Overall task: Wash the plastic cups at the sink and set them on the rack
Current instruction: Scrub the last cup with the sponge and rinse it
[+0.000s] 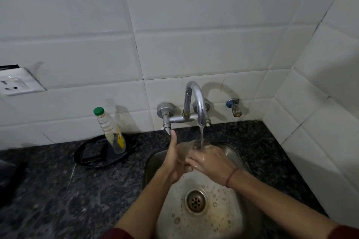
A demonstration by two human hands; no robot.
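Observation:
A clear plastic cup [186,147] is held over the steel sink [155,161], right under the running tap [196,101]. My left hand [175,159] grips its left side with the thumb pointing up. My right hand [209,161] wraps round its right side, wet, with water running over the fingers. The cup is see-through and mostly hidden by both hands. No rack is in view.
A soap bottle with a green cap [109,130] stands on a black round lid [103,151] on the dark granite counter [58,190], left of the sink. The drain [195,201] sits in foamy water. A small valve [235,106] and a wall socket [15,83] are on the tiles.

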